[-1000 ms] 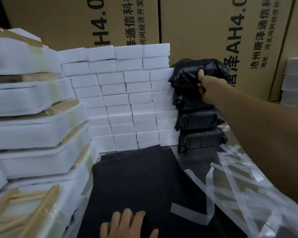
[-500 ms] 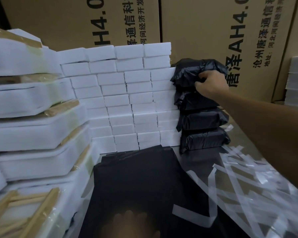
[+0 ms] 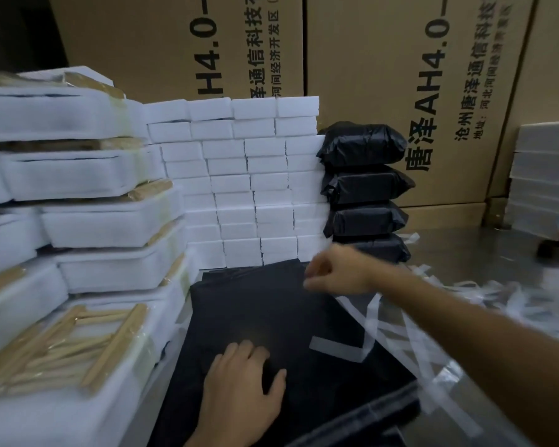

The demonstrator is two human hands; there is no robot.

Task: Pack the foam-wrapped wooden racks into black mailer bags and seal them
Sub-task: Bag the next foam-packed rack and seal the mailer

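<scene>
Here your left hand (image 3: 244,387) lies flat, fingers spread, on the stack of empty black bags (image 3: 271,317), most likely to pin the pile so the top bag can be peeled off without dragging the rest. Your right hand (image 3: 334,274) hangs over the far edge of that same pile with its fingers curled; it is blurred, and I cannot tell whether it pinches a bag edge or holds nothing.

The wrapped racks (image 3: 88,221) wait in white foam piles at your left, within easy reach of the bags, and the nearest rack (image 3: 65,346) shows its wooden slats through clear film. Four packed black parcels (image 3: 365,188) stand stacked against the wall of white foam blocks (image 3: 239,175), out of the working space. Peeled white strips (image 3: 400,330) litter the table (image 3: 465,246) at your right, and cardboard boxes (image 3: 400,75) close off the back.

Compared with a second ago, your right hand has left the top parcel, where it was pressing or settling it, and come down to the bag pile. Your left hand has slid further onto the bags, and the parcel stack stands unchanged.
</scene>
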